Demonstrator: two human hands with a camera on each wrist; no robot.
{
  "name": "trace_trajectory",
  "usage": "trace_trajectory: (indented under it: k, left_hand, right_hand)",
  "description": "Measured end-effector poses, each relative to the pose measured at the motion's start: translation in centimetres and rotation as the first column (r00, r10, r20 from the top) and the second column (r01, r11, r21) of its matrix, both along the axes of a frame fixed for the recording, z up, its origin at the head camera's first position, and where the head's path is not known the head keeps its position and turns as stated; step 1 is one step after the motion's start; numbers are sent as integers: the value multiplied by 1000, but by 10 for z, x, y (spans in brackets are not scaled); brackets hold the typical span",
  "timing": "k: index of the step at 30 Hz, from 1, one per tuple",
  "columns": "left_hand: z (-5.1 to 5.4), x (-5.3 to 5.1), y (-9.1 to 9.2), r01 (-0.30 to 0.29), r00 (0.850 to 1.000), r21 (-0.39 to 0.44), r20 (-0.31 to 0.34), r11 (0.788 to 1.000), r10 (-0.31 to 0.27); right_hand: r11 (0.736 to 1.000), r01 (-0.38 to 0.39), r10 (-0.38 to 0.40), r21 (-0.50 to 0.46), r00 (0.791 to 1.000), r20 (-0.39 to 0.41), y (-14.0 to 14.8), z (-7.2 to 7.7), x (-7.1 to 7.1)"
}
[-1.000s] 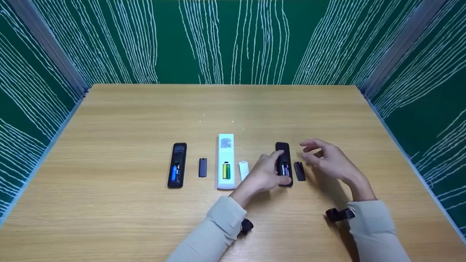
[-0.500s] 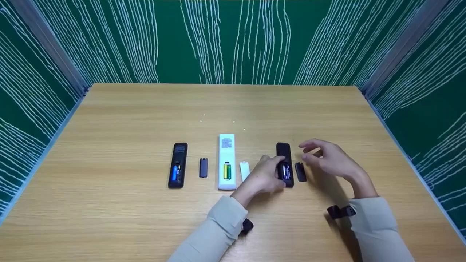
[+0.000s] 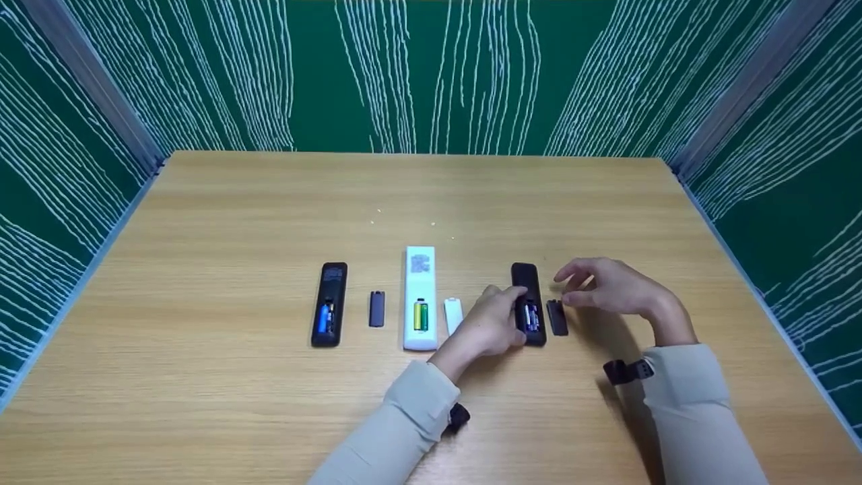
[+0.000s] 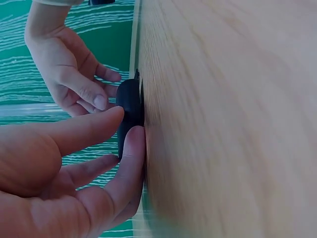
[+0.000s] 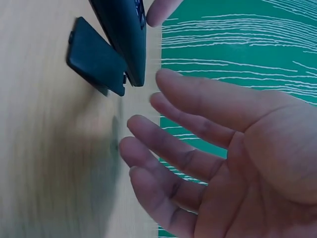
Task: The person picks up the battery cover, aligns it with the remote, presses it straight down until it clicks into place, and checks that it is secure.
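Note:
On the wooden table, a black remote (image 3: 524, 276) lies back up with batteries (image 3: 531, 318) in its uncovered compartment. My left hand (image 3: 486, 325) holds its left side, fingertips and thumb against the edge; the left wrist view shows fingers (image 4: 130, 146) low against the remote (image 4: 130, 99). Right of it lies a small black cover (image 3: 557, 318), also in the right wrist view as a dark cover (image 5: 94, 57), apart from the table in part. My right hand (image 3: 609, 286) hovers just above and right of the cover, fingers loosely bent, palm empty (image 5: 247, 163).
To the left lie a white remote (image 3: 419, 283) with yellow and green batteries, its white cover (image 3: 453, 311) partly behind my left hand, a dark cover (image 3: 377, 310) and another black remote (image 3: 330, 289) with a blue battery. Tiny white bits (image 3: 433, 223) lie farther back. Green walls enclose the table.
My left thumb has drawn back from the remote's lower face to its left edge. My right wrist has moved slightly away from me, with the fingertips still near the black cover.

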State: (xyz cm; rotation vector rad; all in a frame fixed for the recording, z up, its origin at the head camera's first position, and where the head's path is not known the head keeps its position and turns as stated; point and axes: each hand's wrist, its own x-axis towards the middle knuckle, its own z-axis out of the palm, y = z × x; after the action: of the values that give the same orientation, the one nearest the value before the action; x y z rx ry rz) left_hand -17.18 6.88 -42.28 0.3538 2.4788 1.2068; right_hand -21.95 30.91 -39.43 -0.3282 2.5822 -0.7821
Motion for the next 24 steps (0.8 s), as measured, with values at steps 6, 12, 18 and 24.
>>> trace_trajectory:
  k: [6,12,18,24]
  left_hand:
    - [-1,0,1,-2,1000,-4,9,1000,2]
    - [0,-2,-2,-2,1000,-5,-5,1000,2]
    - [-1,-1,-1,0,1000,8,-9,1000,0]
    - [-1,-1,6,-10,1000,-17,-1,1000,10]
  right_hand:
    - [1000,-2,1,7,1000,20,-1,-5,-1]
    - [999,-46,45,-7,999,-6,-4,-8,-3]
    - [998,-54,54,-9,998,8,-4,-9,-4]
    - [999,-41,42,-11,999,18,-4,-10,-3]
